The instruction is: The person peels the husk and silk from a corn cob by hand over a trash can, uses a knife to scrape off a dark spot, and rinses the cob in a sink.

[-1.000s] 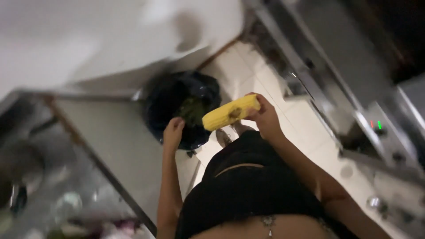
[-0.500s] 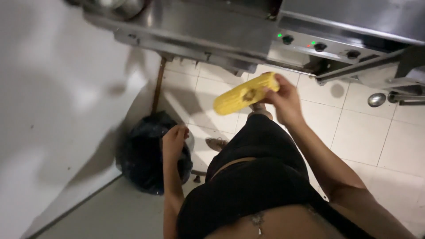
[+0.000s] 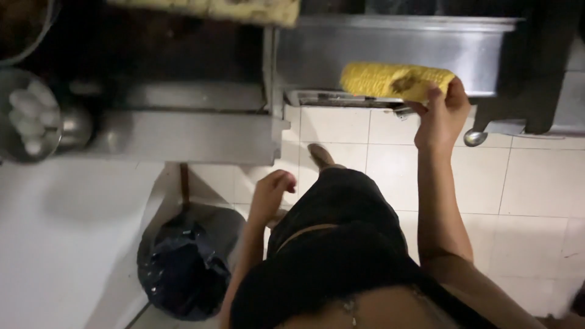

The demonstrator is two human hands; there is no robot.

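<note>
My right hand (image 3: 440,116) grips a peeled yellow corn cob (image 3: 390,80) by one end and holds it out level in front of a stainless steel counter front (image 3: 390,42). The cob has a brown spot near my fingers. My left hand (image 3: 272,192) hangs at my side with loosely curled fingers and holds nothing. It is above and to the right of a bin lined with a black bag (image 3: 183,265) on the floor. My dark skirt and one foot (image 3: 320,155) show below.
A white countertop (image 3: 61,244) fills the lower left. A round metal bowl with white egg-like pieces (image 3: 27,113) sits at the left edge. A steel shelf unit (image 3: 195,131) runs across the middle. The floor is pale tile (image 3: 536,183).
I have turned away from the bin toward the steel counter. The corn in my right hand went up and forward; my left hand left the bin's rim.
</note>
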